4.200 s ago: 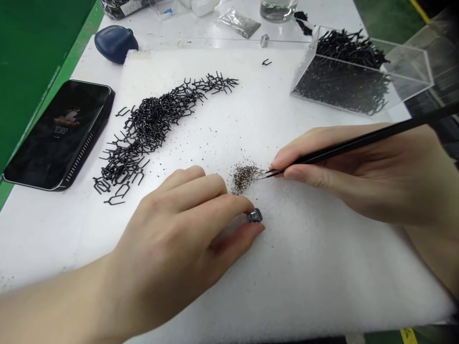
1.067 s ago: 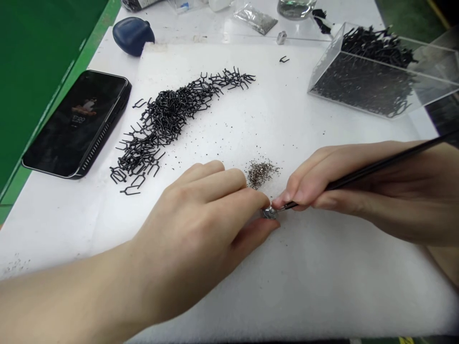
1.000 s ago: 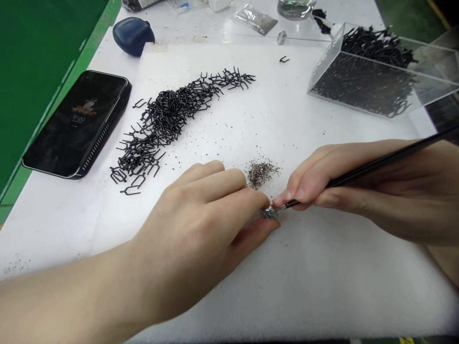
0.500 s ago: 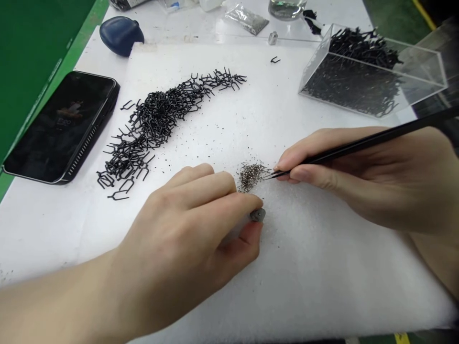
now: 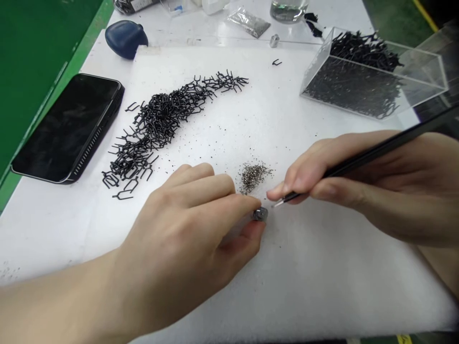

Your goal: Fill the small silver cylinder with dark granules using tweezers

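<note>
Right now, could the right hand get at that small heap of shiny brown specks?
Probably yes: the right hand, holding slim black tweezers, is close beside the small heap of shiny brown specks, and nothing visible stands between them.

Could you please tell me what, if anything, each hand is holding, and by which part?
The left hand pinches a small shiny piece by its sides; the right hand holds black tweezers close to their pointed end.
</note>
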`<action>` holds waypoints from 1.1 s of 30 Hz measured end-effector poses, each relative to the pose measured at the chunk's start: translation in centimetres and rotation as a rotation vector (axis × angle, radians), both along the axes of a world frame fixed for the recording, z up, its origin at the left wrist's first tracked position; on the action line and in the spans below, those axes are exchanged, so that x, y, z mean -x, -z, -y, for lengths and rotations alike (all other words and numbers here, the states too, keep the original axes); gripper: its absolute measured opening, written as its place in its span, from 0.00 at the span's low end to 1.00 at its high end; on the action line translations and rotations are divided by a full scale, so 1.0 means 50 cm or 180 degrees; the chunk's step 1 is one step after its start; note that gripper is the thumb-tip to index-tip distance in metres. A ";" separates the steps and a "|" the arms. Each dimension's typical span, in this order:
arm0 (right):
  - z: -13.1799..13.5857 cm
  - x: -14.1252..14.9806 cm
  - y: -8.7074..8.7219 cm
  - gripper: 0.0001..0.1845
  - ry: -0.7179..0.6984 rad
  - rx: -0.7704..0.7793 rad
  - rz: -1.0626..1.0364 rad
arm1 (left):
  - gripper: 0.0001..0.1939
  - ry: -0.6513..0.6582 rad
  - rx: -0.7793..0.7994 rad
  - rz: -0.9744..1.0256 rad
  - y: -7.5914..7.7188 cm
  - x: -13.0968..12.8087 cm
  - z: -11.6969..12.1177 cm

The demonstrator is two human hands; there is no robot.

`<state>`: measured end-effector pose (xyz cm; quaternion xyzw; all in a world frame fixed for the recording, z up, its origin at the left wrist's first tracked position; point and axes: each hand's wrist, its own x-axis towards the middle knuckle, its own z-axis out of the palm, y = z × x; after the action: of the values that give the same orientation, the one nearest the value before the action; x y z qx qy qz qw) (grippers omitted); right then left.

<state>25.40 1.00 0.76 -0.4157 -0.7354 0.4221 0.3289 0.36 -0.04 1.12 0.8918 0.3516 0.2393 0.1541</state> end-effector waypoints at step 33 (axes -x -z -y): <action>-0.003 0.004 0.009 0.08 -0.0590 0.0034 -0.0116 | 0.05 -0.0010 -0.0058 0.0014 0.005 -0.002 -0.002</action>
<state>25.21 1.15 0.29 -0.3399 -0.7624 0.4622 0.2995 0.44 0.06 0.86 0.8922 0.3504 0.2447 0.1463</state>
